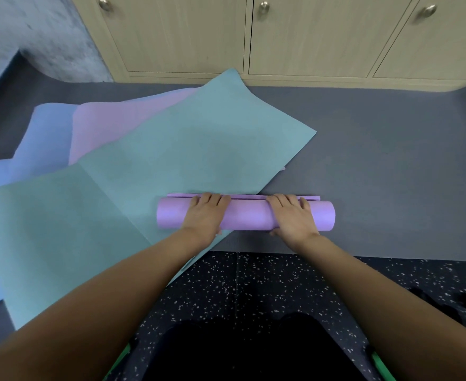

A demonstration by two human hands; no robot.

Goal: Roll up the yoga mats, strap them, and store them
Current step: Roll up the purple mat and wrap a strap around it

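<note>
- Purple mat (249,214) is rolled almost to its end. It lies crosswise on the grey floor pad (377,160), straight in front of the person, with its left end overlapping a corner of the teal mat (171,149).
- Only a thin flap (249,195) of the purple mat lies flat, just beyond the roll, so I judge the rolling step to be in its last turn.
- The left hand (205,214) sits on the left half of the roll. Its fingers (212,199) drape over the top towards the far side, close together, and its thumb tucks against the near side.
- The right hand (292,215) holds the right half the same way: fingers curved over the top, thumb low on the near edge.
- Both hands grip the roll itself, and neither holds anything else.
- The next move probably calls for an even forward push to take in the flap. One hand must then keep the roll tight while the other fetches a strap.
- No strap is clearly in view. Some dark shapes (446,298) lie on the speckled floor at the right, but I cannot tell what they are.
- The teal, pink (108,125) and blue (45,127) mats lie flat and overlapping, not yet rolled.
- Cupboards (308,37) stand shut beyond the pad and are a likely store.
</note>
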